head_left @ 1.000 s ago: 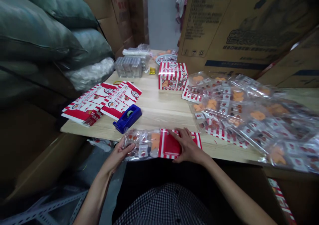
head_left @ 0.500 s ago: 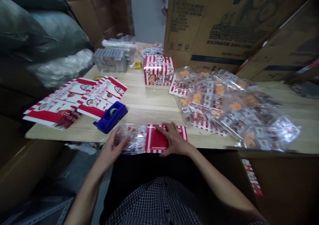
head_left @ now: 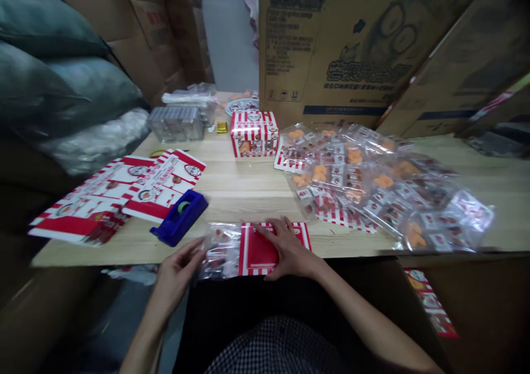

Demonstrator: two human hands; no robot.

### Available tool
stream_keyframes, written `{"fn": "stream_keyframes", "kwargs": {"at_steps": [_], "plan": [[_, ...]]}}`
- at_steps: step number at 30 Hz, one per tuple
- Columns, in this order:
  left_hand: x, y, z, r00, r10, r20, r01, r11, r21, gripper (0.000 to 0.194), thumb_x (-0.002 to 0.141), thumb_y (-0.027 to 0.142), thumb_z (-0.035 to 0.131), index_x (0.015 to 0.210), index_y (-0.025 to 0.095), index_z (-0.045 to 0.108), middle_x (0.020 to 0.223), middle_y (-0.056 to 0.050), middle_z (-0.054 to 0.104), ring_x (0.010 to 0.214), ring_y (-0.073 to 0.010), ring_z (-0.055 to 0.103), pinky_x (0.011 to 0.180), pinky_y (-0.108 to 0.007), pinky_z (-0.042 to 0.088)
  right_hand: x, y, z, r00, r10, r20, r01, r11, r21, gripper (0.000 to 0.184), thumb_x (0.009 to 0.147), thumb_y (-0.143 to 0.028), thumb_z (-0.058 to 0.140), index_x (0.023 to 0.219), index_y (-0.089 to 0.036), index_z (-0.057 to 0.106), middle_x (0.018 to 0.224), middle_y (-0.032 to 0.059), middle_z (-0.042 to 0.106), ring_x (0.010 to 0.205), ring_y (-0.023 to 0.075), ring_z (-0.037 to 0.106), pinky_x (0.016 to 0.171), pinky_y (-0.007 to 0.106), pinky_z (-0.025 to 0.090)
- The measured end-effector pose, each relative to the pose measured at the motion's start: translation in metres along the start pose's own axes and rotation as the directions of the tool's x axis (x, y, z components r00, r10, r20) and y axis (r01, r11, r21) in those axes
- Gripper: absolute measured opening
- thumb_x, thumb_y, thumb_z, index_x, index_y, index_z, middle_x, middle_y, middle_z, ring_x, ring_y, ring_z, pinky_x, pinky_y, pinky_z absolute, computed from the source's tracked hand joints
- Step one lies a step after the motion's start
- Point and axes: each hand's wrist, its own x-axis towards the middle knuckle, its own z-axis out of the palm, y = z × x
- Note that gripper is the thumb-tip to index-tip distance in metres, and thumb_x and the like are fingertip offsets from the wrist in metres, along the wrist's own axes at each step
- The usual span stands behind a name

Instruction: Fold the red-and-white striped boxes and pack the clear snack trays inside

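Note:
At the table's front edge lies a red-and-white striped carton (head_left: 252,255) with a plain red panel facing up. My right hand (head_left: 292,249) spans it, fingers spread over the panel and far edge, thumb at the near edge. Against the carton's left end is a clear plastic bag (head_left: 221,252) holding small items that I cannot make out. My left hand (head_left: 182,269) pinches the bag's left edge between thumb and fingers. Whether the bag's right end reaches into the carton is hidden.
A blue tape dispenser (head_left: 180,217) stands left of the bag, beside flat printed cartons (head_left: 99,197). An assembled striped box (head_left: 254,135) sits farther back. Many filled clear bags (head_left: 364,180) are heaped on the right. Clear plastic cases (head_left: 176,124) and a large cardboard box (head_left: 323,48) stand behind.
The view has tilted, so the table sits lower in the picture. My left hand has shifted from over the bag to its left edge. My right hand stays on the carton.

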Motion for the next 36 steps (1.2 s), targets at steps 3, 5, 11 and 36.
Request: {"fn": "stream_keyframes", "kwargs": {"at_steps": [3,5,11,36], "plan": [[-0.006,0.012,0.024,0.997,-0.04,0.064,0.046,0.995,-0.086,0.063,0.068,0.053,0.084,0.118,0.016,0.074,0.101,-0.011,0.079,0.09,-0.0288,0.074,0.078,-0.037,0.06,0.001,-0.013,-0.001,0.998,0.006,-0.056,-0.005,1.0,0.014,0.133,0.051,-0.055,0.091,0.161,-0.029,0.021,0.151,0.0165,0.035,0.148,0.0374,0.025,0.122,0.06,0.0],[-0.01,0.02,0.039,0.997,0.023,0.077,-0.02,0.999,-0.051,0.053,0.075,0.048,0.08,0.118,0.018,0.075,0.103,-0.011,0.079,0.089,-0.0281,0.074,0.08,-0.037,0.059,0.001,-0.022,-0.002,0.996,0.015,-0.086,-0.014,1.0,0.011,0.132,0.051,-0.052,0.092,0.161,-0.029,0.023,0.151,0.0164,0.034,0.147,0.0383,0.026,0.122,0.061,0.002],[-0.013,0.048,0.055,0.916,0.275,0.291,-0.309,0.948,0.075,0.034,0.095,0.037,0.057,0.123,0.026,0.074,0.12,-0.006,0.075,0.107,-0.0273,0.069,0.098,-0.038,0.053,-0.009,-0.037,-0.009,0.968,0.048,-0.248,-0.052,0.999,-0.007,0.13,0.052,-0.045,0.09,0.161,-0.03,0.02,0.149,0.0159,0.033,0.144,0.0396,0.028,0.122,0.062,0.003],[-0.036,0.119,0.057,0.803,0.526,0.279,-0.579,0.799,0.16,0.042,0.095,0.033,0.061,0.136,0.033,0.062,0.142,-0.006,0.057,0.137,-0.0305,0.048,0.119,-0.049,0.036,-0.03,-0.081,0.004,0.769,0.31,-0.559,-0.218,0.949,0.226,0.134,0.059,-0.048,0.088,0.16,-0.04,0.0,0.149,0.0125,0.027,0.137,0.0437,0.034,0.114,0.064,0.031]]}}
